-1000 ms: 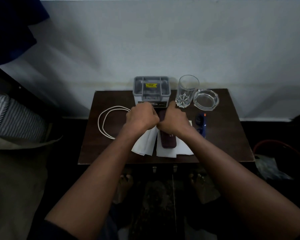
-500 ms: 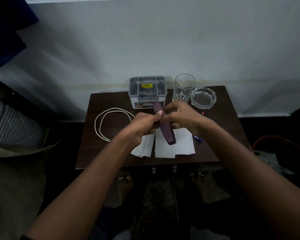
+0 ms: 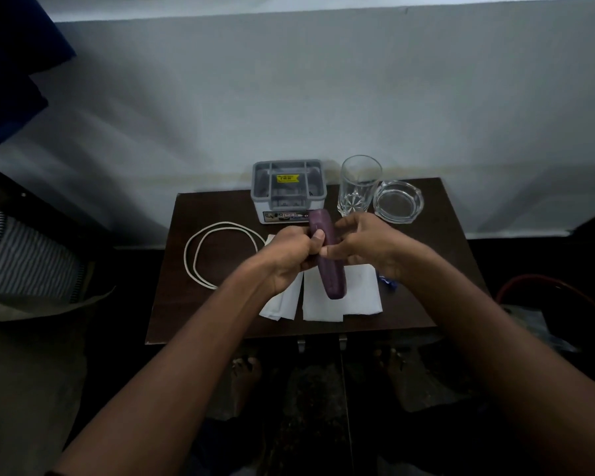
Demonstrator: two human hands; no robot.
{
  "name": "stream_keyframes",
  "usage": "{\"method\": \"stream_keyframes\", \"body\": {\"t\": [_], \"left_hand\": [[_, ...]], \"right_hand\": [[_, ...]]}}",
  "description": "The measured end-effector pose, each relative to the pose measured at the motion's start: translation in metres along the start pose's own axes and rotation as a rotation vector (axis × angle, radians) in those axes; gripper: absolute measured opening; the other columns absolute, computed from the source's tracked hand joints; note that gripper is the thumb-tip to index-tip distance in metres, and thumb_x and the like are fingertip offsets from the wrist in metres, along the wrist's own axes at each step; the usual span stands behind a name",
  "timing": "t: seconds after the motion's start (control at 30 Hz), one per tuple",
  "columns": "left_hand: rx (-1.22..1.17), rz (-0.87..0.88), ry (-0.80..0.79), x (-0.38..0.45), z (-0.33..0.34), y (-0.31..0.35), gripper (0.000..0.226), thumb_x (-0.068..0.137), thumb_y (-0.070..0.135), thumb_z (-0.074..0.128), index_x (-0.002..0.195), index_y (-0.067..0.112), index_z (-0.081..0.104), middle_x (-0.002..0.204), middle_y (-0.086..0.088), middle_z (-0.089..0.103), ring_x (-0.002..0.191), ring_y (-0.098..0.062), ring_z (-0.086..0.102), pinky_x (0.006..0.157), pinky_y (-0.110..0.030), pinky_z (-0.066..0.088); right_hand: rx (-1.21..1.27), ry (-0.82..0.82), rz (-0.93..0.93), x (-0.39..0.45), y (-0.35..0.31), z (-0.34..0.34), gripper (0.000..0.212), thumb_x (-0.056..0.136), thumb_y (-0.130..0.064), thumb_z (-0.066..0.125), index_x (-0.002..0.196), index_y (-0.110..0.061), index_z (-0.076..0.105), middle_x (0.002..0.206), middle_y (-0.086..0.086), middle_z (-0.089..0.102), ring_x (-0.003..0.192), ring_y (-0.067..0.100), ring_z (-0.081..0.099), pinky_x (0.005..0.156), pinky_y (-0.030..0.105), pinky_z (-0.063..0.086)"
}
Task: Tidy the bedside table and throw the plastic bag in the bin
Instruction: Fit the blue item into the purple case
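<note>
Head view, held thing: a long purple case (image 3: 326, 255) is lifted above the bedside table (image 3: 426, 269), over the white papers (image 3: 340, 297).
Head view, long axis: it runs away from the person, far end toward the grey organiser box (image 3: 288, 188), near end low over the papers, slightly tilted.
Head view, left hand (image 3: 289, 255): fingers curled around the case's middle from the left, thumb on top.
Head view, right hand (image 3: 364, 245): fingertips pinch the case from the right, at the same height as the left.
Head view, nearer hand: neither, I judge; both meet at the middle.
Head view, plastic bag (image 3: 529, 324): what looks like it lies low at right, by a red-rimmed bin (image 3: 547, 283), off the table.
Head view, likely destination: the organiser, straight ahead.
</note>
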State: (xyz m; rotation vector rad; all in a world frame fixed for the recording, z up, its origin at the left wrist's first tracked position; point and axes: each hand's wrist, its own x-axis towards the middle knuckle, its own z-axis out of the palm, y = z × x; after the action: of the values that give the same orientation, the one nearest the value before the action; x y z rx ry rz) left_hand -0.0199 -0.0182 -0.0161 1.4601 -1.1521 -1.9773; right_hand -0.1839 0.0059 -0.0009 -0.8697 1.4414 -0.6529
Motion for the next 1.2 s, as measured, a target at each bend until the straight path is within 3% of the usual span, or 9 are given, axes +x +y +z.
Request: {"method": "stream_keyframes", "body": {"t": [0.17, 0.27, 0.33, 0.4, 0.5, 0.63, 0.83, 0.93, 1.2], "left_hand": [[-0.038, -0.039, -0.034, 0.005, -0.001, 0.0, 0.024, 0.108, 0.013, 0.054, 0.123, 0.0, 0.068, 0.116, -0.013, 0.071, 0.112, -0.026, 0.065, 0.103, -0.038, 0.054], [-0.084, -0.029, 0.014, 0.003, 0.002, 0.004, 0.029, 0.111, 0.017, 0.048, 0.13, 0.005, 0.067, 0.122, -0.012, 0.073, 0.11, -0.026, 0.068, 0.096, -0.042, 0.058], [0.024, 0.033, 0.08, -0.001, 0.007, 0.007, 0.033, 0.113, 0.022, 0.043, 0.138, 0.013, 0.063, 0.122, -0.007, 0.072, 0.101, -0.021, 0.07, 0.08, -0.033, 0.06], [0.202, 0.145, 0.131, -0.002, 0.007, 0.007, 0.037, 0.114, 0.03, 0.041, 0.146, 0.024, 0.057, 0.12, 0.001, 0.07, 0.099, -0.014, 0.069, 0.078, -0.028, 0.06], [0.411, 0.302, 0.051, -0.001, -0.005, 0.004, 0.049, 0.105, 0.041, 0.059, 0.154, 0.035, 0.049, 0.13, 0.009, 0.068, 0.111, -0.008, 0.068, 0.094, -0.03, 0.058], [0.597, 0.379, -0.061, -0.002, -0.018, 0.006, 0.083, 0.084, 0.026, 0.087, 0.157, 0.03, 0.046, 0.129, 0.007, 0.065, 0.111, -0.012, 0.066, 0.086, -0.027, 0.061], [0.6, 0.463, -0.022, 0.001, -0.023, 0.008, 0.042, 0.101, 0.026, 0.065, 0.143, 0.032, 0.064, 0.128, 0.011, 0.074, 0.119, -0.007, 0.068, 0.107, -0.039, 0.055], [0.648, 0.497, -0.014, -0.004, -0.021, 0.01, 0.036, 0.106, 0.025, 0.056, 0.141, 0.032, 0.065, 0.123, 0.009, 0.075, 0.114, -0.008, 0.069, 0.103, -0.039, 0.057], [1.176, 0.609, 0.075, 0.001, -0.017, -0.002, 0.044, 0.107, 0.047, 0.024, 0.13, 0.026, 0.054, 0.107, -0.002, 0.07, 0.09, -0.026, 0.065, 0.082, -0.051, 0.055]], "right_hand": [[0.035, -0.091, 0.05, -0.001, -0.002, -0.009, 0.062, 0.085, 0.001, 0.082, 0.139, -0.001, 0.053, 0.117, 0.011, 0.073, 0.106, 0.023, 0.076, 0.083, 0.034, 0.064], [0.078, -0.02, 0.013, -0.003, -0.001, -0.006, 0.057, 0.083, -0.002, 0.086, 0.132, -0.007, 0.058, 0.115, 0.009, 0.074, 0.101, 0.021, 0.076, 0.076, 0.032, 0.065], [0.144, 0.051, -0.002, -0.001, 0.001, -0.001, 0.05, 0.083, -0.004, 0.086, 0.126, -0.006, 0.062, 0.109, 0.011, 0.076, 0.092, 0.023, 0.077, 0.071, 0.032, 0.067], [0.214, 0.102, 0.005, 0.002, 0.001, 0.002, 0.041, 0.089, -0.004, 0.081, 0.126, 0.001, 0.065, 0.106, 0.017, 0.077, 0.086, 0.025, 0.077, 0.072, 0.035, 0.068], [0.329, 0.102, 0.056, 0.003, -0.004, 0.001, 0.029, 0.1, -0.005, 0.067, 0.127, 0.006, 0.064, 0.116, 0.028, 0.076, 0.097, 0.034, 0.078, 0.074, 0.038, 0.068], [0.466, 0.088, 0.097, -0.003, -0.006, -0.004, 0.027, 0.099, -0.008, 0.068, 0.123, 0.002, 0.062, 0.108, 0.024, 0.075, 0.101, 0.034, 0.077, 0.073, 0.038, 0.068], [0.467, -0.004, 0.039, 0.0, -0.002, -0.009, 0.038, 0.094, -0.012, 0.076, 0.129, -0.002, 0.066, 0.124, 0.023, 0.076, 0.117, 0.036, 0.074, 0.088, 0.036, 0.065], [0.449, 0.017, -0.021, 0.002, 0.001, -0.008, 0.042, 0.094, -0.006, 0.076, 0.134, -0.001, 0.062, 0.122, 0.021, 0.077, 0.111, 0.035, 0.077, 0.097, 0.042, 0.063], [0.424, 0.113, -0.039, 0.004, 0.007, -0.003, 0.043, 0.092, -0.006, 0.079, 0.131, 0.001, 0.063, 0.116, 0.021, 0.078, 0.104, 0.033, 0.079, 0.091, 0.043, 0.065]]}}
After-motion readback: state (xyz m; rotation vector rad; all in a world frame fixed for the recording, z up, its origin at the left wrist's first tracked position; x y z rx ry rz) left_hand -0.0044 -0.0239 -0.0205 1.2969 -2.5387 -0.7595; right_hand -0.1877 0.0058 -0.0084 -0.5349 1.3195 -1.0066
